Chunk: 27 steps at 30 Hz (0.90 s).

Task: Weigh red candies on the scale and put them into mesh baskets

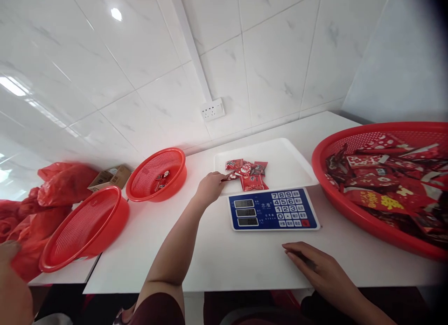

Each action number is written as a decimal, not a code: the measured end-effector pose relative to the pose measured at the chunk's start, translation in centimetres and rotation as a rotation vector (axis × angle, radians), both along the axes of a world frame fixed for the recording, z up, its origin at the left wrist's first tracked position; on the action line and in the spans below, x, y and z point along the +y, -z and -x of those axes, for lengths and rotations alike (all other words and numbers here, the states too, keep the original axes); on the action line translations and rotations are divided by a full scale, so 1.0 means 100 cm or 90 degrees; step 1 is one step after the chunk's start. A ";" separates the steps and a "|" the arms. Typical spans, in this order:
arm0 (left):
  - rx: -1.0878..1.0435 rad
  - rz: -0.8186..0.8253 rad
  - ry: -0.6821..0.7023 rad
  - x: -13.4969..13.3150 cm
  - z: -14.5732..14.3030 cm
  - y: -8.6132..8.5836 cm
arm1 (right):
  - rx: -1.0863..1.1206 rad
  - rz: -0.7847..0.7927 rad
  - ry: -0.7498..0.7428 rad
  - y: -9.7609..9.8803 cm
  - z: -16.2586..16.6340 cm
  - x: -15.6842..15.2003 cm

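My left hand (210, 187) reaches to the left side of the scale's white tray (287, 161). Its fingers pinch the edge of a small red snack packet (231, 176). Several other red packets (251, 181) lie bunched beside it on the tray. In front is the scale's blue keypad panel (275, 209), whose small displays are lit but hard to read. My right hand (315, 264) rests near the table's front edge, below the panel, with fingers stretched out, thumb a little apart, and nothing visible in it.
At right stands a large red basket (336, 208) heaped with red packets. Left of the scale, a red basket (180, 175) holds a few packets; another red basket (119, 217) is nearer. Red plastic bags (66, 182), a cardboard box (112, 177) and another person's blurred hand (14, 278) are far left.
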<state>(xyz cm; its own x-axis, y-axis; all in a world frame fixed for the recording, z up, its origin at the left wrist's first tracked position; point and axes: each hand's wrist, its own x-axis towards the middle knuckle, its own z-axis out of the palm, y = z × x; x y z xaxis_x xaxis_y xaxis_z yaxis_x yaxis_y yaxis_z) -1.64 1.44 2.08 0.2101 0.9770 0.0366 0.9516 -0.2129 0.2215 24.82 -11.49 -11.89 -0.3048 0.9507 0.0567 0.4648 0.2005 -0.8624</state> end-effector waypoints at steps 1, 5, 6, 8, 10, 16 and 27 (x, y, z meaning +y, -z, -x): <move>-0.001 -0.017 -0.010 -0.002 0.000 -0.001 | 0.000 0.002 -0.002 0.000 0.000 0.000; -0.027 -0.091 -0.054 -0.022 0.000 -0.013 | 0.014 0.024 -0.003 -0.001 0.001 0.000; -0.067 -0.095 -0.060 -0.030 -0.001 -0.017 | 0.022 0.042 -0.002 -0.001 0.001 0.000; -0.198 -0.066 -0.058 -0.048 -0.003 -0.022 | 0.043 0.086 0.004 -0.003 0.001 0.001; -0.344 0.007 -0.029 -0.068 -0.011 -0.021 | 0.072 0.121 0.006 -0.009 0.002 0.001; -0.490 0.260 0.088 -0.118 -0.053 0.015 | 0.204 0.164 -0.079 -0.041 0.005 -0.001; -0.613 0.338 0.149 -0.131 -0.067 0.056 | 0.384 0.275 0.133 -0.064 -0.012 0.006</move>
